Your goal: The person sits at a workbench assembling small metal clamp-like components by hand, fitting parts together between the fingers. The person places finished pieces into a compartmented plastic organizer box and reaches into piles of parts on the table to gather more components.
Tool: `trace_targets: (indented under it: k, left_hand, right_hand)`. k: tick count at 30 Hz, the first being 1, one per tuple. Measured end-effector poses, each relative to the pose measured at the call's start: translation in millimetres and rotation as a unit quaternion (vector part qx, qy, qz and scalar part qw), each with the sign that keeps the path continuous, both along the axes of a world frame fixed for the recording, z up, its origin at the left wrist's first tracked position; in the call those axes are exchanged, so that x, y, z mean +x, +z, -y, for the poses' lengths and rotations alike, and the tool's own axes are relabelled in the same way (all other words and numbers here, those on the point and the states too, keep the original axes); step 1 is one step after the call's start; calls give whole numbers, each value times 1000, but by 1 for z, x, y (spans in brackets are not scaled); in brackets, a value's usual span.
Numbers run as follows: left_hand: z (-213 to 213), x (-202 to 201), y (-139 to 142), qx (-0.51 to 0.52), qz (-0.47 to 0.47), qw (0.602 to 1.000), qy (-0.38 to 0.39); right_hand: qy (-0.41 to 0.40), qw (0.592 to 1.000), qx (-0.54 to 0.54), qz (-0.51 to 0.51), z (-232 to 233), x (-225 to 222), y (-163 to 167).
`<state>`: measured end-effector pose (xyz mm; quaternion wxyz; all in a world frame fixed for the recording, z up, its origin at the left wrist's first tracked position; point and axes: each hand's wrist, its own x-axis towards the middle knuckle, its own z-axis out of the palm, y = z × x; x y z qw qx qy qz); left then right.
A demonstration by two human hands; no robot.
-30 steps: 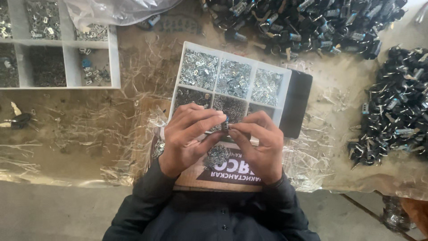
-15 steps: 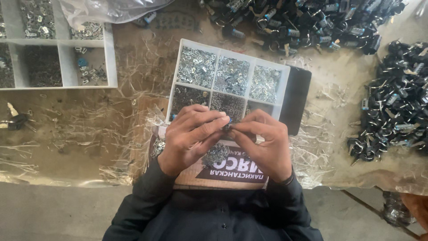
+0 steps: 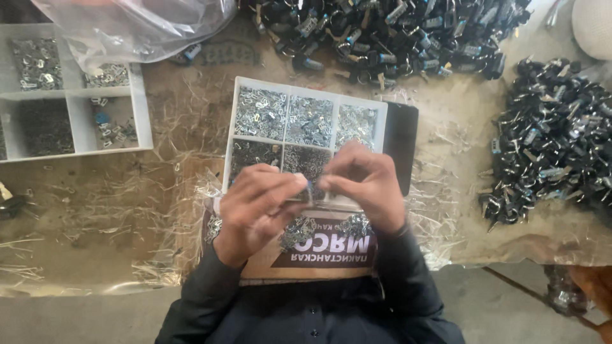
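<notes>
Over the tray point(image 3: 233, 137), left hand point(image 3: 255, 210), right hand point(image 3: 366, 185), fingertips meeting

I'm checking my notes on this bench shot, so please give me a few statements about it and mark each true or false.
1. Both hands meet over the white compartment tray in front of the person. True: the left hand and right hand pinch a small part between their fingers.
2. The tray's compartments are empty. False: they hold small silvery metal pieces.
3. A second divided tray lies at the far left of the table. True.
4. The heaps at the top and right are bright red. False: they are black parts.
5. The clear plastic bag lies at the lower right. False: it lies at the upper left.
</notes>
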<state>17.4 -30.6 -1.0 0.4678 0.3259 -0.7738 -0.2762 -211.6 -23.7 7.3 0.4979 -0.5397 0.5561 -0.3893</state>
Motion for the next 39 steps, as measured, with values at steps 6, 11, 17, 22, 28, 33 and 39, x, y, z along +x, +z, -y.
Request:
trace_targets:
  k: [6,11,17,22,28,33,39]
  left_hand:
    - [2,0,3,60,22,996,67]
    - [1,1,4,55,27,994,86]
    - [1,3,1,-2,35,997,74]
    - [-1,3,-3,-12,29,997,71]
    - [-4,4,-8,-14,26,997,72]
    - [-3,4,-11,-15,21,998,58]
    - [-5,5,-11,-19,21,998,49]
  right_hand:
    - [5,874,-287,-393,-5,41,-9]
    - [-81,921,-254,-283,-16,33,0]
    - [-23,996,-71,58,-25,30,-1]
    - [-22,991,-127,-36,-24,33,-6]
    - [-22,991,-129,-36,-24,36,-1]
    - [-34,990,-128,-50,-23,37,1]
    - [-55,993,-101,-28,-28,37,-4]
